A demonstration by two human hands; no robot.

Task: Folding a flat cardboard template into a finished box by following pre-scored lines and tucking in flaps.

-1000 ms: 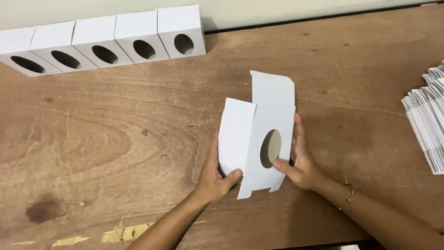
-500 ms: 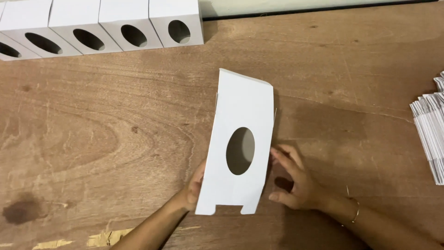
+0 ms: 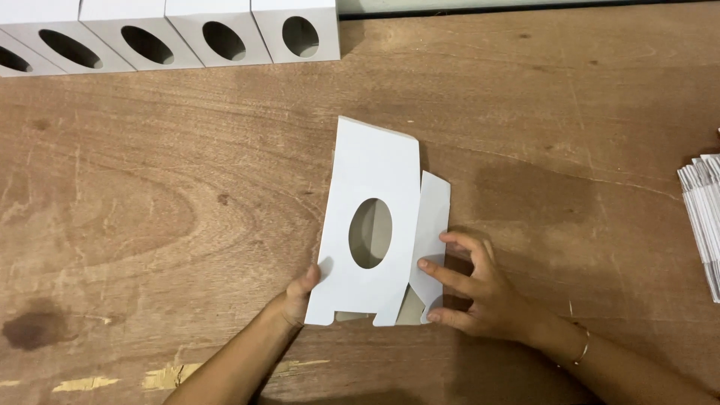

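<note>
Your right hand has moved: half a second ago it rested on the wood just right of the white carton blank, and now its fingers are spread loosely and pressing on the narrow side flap that has swung out from behind the blank's right edge. That flap was hidden then, so the blank has begun to open out from its flat state. The hand is open, not gripping; the fingertips only lie on the flap.

Your left hand pinches the blank's lower left corner, thumb on top, the other fingers hidden beneath, so it is closed on the card.

The blank itself lies near the middle of the wooden table, its oval window facing up. Well beyond the blank, to its upper left, stands a row of 4 finished white boxes with the same oval cutouts. Far to the blank's right, at the table's edge, sits a stack of flat blanks.
</note>
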